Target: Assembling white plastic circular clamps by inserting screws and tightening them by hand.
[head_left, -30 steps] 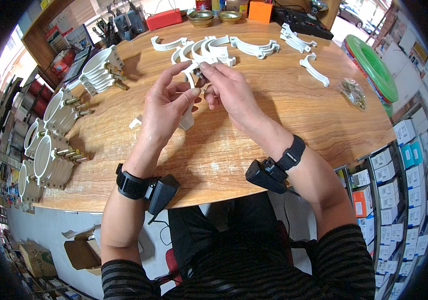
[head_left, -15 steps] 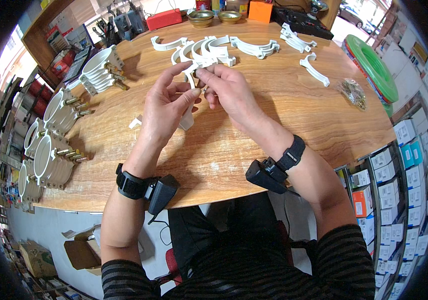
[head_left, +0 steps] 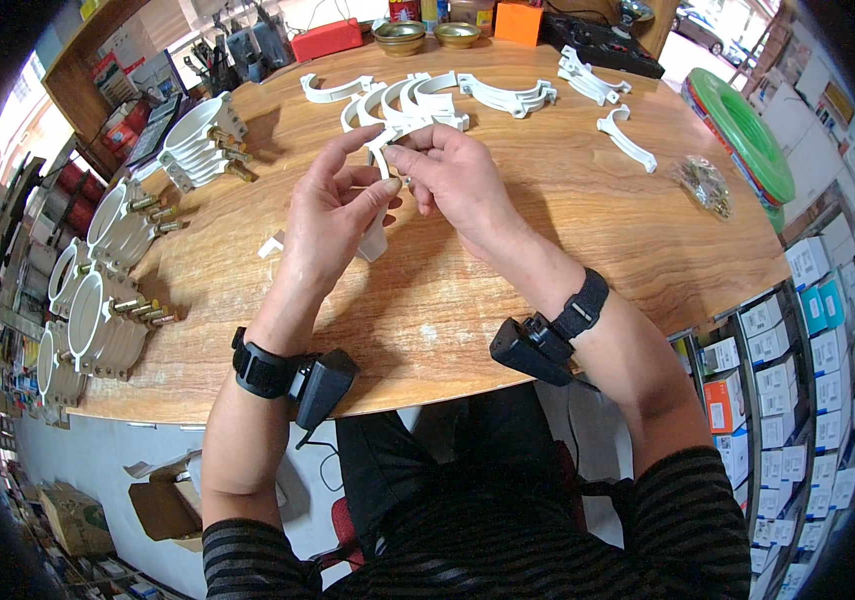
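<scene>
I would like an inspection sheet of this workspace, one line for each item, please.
Surface: round wooden table, grain visible, bare in front of the hands.
Job's things: white plastic clamp half held upright between both hands; loose white clamp halves piled behind them.
Clutter: assembled white clamps with brass bolts along the left edge; small bag of screws; two brass bowls; green coil at the right rim.
Grippers: left hand and right hand both pinch the clamp half near its top.
Cables: a thin lead hangs from the left wrist device.
Surroundings: shelves of small boxes on the right; cardboard on the floor.
</scene>
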Demonstrator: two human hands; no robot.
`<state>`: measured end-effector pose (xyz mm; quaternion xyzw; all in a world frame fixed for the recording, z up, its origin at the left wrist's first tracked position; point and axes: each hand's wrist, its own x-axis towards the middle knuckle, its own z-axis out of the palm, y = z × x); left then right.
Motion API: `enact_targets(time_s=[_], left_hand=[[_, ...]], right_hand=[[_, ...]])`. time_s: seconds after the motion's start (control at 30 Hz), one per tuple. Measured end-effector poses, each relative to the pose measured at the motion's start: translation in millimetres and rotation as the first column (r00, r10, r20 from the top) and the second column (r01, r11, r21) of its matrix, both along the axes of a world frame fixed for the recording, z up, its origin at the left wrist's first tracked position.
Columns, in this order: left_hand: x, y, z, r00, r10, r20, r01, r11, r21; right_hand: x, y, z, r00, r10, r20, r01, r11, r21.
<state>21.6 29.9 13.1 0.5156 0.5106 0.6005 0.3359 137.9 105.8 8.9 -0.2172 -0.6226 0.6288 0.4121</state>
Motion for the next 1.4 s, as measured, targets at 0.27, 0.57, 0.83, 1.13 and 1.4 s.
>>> enact_targets(time_s=[0.27,0.57,0.83,1.13,1.4], left_hand=[[-0.7,2.3,-2.5,1.000,-0.006,0.026,0.006,1.000,0.015],[-1.4,2.0,-2.3,1.000,-0.006,0.009,0.006,1.000,0.010],[-0.5,1.5,-1.9,1.000,-0.009,-0.004,0.009,1.000,-0.004],[-0.8,2.1,-1.9,1.000,0.008,-0.011,-0.008,1.000,0.018],[-0.9,1.4,-1.5,1.000,0.011,-0.022,-0.011,1.000,0.003]], right_hand=[[2.8,-2.9,-0.3,0.995,0.039,-0.093,-0.052,0.989,-0.137],[1.5,2.1,-2.0,1.000,0.013,0.007,-0.013,1.000,0.002],[1.3,-0.8,0.8,0.999,-0.031,-0.038,0.030,0.999,-0.029],[1.6,-1.1,-2.8,0.994,0.040,-0.106,-0.051,0.993,-0.106],[-0.5,-0.9,-1.2,0.998,0.007,-0.066,-0.008,1.000,-0.014]])
